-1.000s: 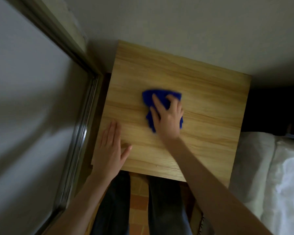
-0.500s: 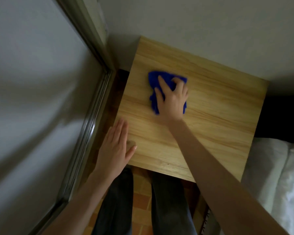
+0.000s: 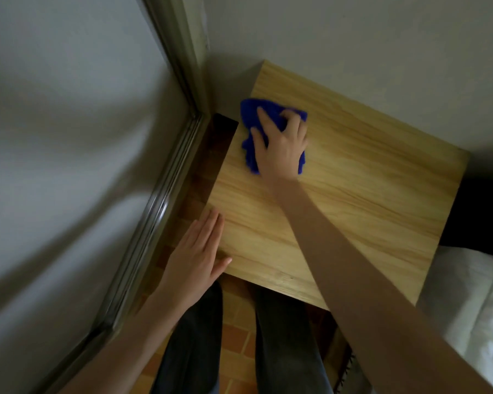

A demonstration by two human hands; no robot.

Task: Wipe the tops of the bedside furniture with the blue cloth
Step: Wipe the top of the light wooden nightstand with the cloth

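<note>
**On the bedside counter, far-left corner: cloth under the right hand**

Near the left edge of the wood-grain counter [image 3: 367, 200], close to the wall, the blue cloth [image 3: 249, 115] lies bunched beneath the right hand [image 3: 281, 150]. Its fingers [image 3: 264, 119] are spread and bent, tips pressed into the fabric, with the thumb laid over the cloth's left side; blue folds show between them and past the wrist.

The left hand [image 3: 195, 260] rests flat at the counter's near-left corner, fingers straight and close together, thumb angled out onto the wood. It holds nothing.

White bedding [image 3: 467, 294] lies beside the counter on the right, and a metal door frame [image 3: 154, 211] runs along the left.
</note>
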